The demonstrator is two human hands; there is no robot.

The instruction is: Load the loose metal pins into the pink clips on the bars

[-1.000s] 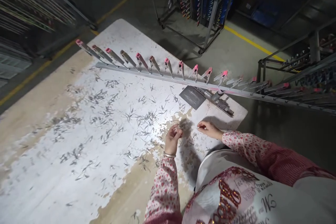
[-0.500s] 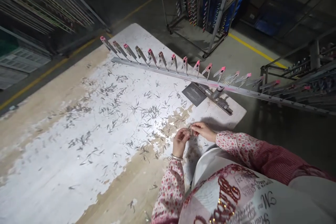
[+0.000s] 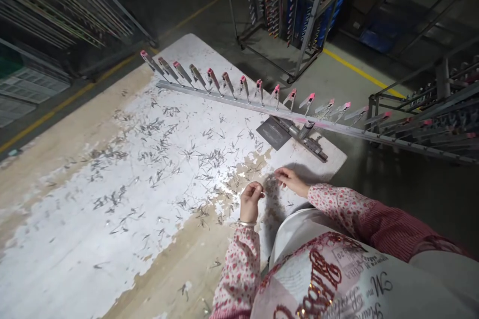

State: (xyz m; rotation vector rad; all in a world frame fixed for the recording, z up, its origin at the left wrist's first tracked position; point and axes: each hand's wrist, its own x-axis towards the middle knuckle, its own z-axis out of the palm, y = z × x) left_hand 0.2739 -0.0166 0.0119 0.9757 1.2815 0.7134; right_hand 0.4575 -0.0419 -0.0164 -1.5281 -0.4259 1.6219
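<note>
Dozens of small metal pieces (image 3: 213, 159) lie strewn over the desk (image 3: 179, 284), on the near side of the long metal rail (image 3: 226, 101). Most lie to the left of the left hand (image 3: 250, 203); a group lies just past its fingertips, between that hand and the rail. Desk surface is patchy white over tan. A row of spring clips (image 3: 212, 79), many pink-tipped, stands along the rail.

Left hand: on the near side of the rail, fingers curled, thumb drawn in against the forefinger. Whether a piece sits in that pinch cannot be told. A bracelet (image 3: 247, 223) is worn at the wrist.

Dark plate (image 3: 275, 133): flat on the desk, just off the near edge of the rail, bearing a thin pale line too small to identify.

Right hand (image 3: 294, 183): apart from the left and slightly closer to the rail; fingers bent, thumb near them. Fingertips are unclear; contents, if any, cannot be made out.

Metal stand (image 3: 312, 144): on the desk, extending from under the rail to its near side.

Rack (image 3: 445, 77): beyond the right-hand stretch of the rail, clear of the desk.
</note>
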